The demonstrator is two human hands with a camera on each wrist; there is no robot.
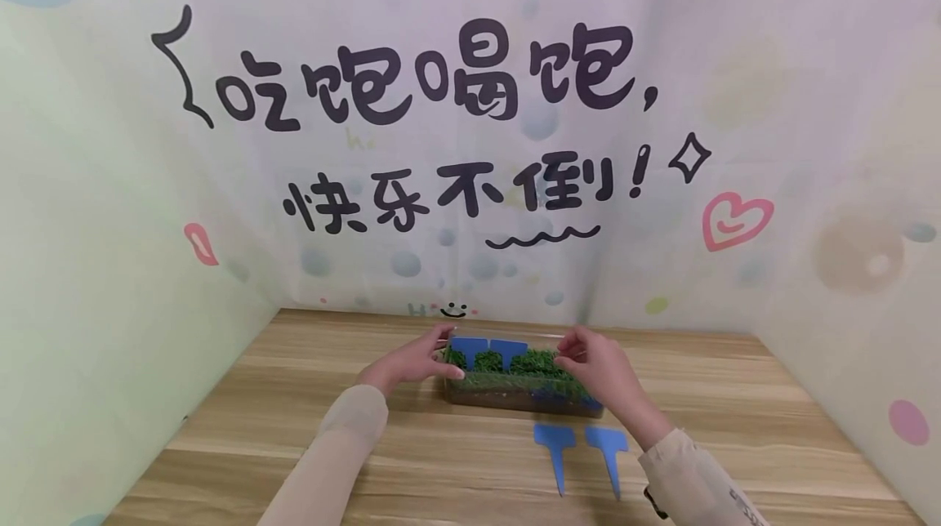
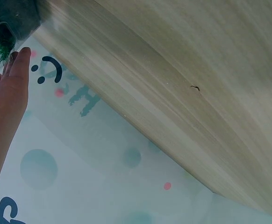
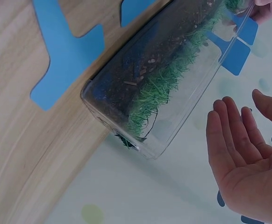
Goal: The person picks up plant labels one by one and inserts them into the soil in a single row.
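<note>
While I watch over the remote feed, the left hand (image 1: 413, 358) holds the left end of a clear container (image 1: 507, 400), thumb at the front wall, fingers round at the back corner: a grip clamped on that end. The container sits on the wood-grain table (image 1: 294, 420), toward its far edge, long side facing the wearer. Dark soil (image 3: 150, 60) along the bottom, green grass-like plants (image 1: 542, 363) above it.

Right hand (image 1: 604, 367): at the container's right end in the head view. My right wrist view has its palm bare, thumb and fingers apart, nothing between them, a gap to the clear wall.

Blue T-shaped tags, four noted. Left standing tag (image 1: 469, 344) and right standing tag (image 1: 509, 345) are upright in the greenery toward the container's left end, side by side, crosspieces up. Left loose tag (image 1: 555, 438) and right loose tag (image 1: 608, 440) lie flat on the table in front of the container's right half, apart from each other, crosspieces toward the container, points toward the wearer. Bluish patches low at the front wall, right side; I cannot tell whether these are reflections.

Pale sleeves on both arms, a dark band (image 1: 654, 503) at the right cuff. Behind, a printed backdrop (image 1: 470, 273) with black Chinese characters and a pink heart (image 1: 738, 222)
</note>
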